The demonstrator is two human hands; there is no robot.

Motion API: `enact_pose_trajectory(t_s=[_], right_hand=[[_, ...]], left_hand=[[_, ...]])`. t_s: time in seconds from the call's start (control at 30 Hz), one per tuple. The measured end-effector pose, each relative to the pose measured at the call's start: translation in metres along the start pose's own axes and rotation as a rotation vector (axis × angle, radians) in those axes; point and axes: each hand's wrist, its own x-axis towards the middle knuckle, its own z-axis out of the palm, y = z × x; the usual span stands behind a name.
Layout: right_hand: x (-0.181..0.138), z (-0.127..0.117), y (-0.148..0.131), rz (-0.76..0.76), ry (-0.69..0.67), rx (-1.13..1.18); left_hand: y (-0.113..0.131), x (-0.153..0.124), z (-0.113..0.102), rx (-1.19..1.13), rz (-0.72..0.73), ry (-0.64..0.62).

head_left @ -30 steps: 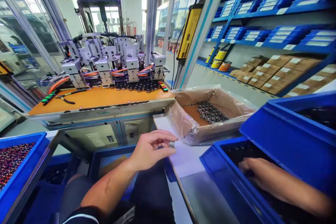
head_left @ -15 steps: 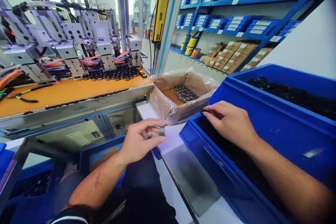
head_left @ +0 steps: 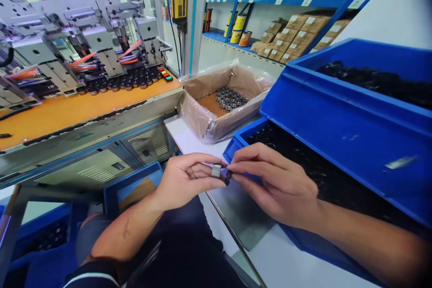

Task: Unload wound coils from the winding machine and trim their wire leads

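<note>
Between the fingertips of my left hand [head_left: 189, 179] is a short grey metal cylinder [head_left: 216, 170]. My right hand [head_left: 275, 182] pinches a small black part [head_left: 228, 177] against the right end of that cylinder, so the two hands almost meet. Whether the black part sits inside the cylinder or only touches it I cannot tell. Below and behind my right hand stands a blue bin [head_left: 232, 145] with many small black pieces. A grey mat [head_left: 248, 220] lies on the white table under the hands.
A plastic-lined carton [head_left: 199, 122] beyond my hands contains many metal pieces. A second blue bin [head_left: 324, 112] of black parts rises at the right. On the left is a machine with an orange worktop [head_left: 135, 103], bearing a row of dark round parts [head_left: 118, 82].
My right hand has come left from the blue bin's edge, carrying the small black part to the cylinder. My left hand still grips the cylinder. The camera view has shifted.
</note>
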Motion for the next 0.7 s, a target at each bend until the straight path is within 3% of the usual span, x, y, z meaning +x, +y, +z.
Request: enact_pose_trajectory(t_s=[0.23,0.57,0.7], right_hand=[[-0.001,0.003,0.0,-0.007,-0.003,-0.021],[-0.006,0.009,0.003,-0.1,-0.033,-0.093],[-0.008,0.012,0.005,-0.135,-0.031,-0.151]], left_hand=[[-0.001,-0.002,0.006,-0.051,-0.062,-0.009],[-0.001,-0.003,0.005,-0.02,-0.007,0.085],[-0.002,-0.002,0.005,-0.099,-0.012,0.059]])
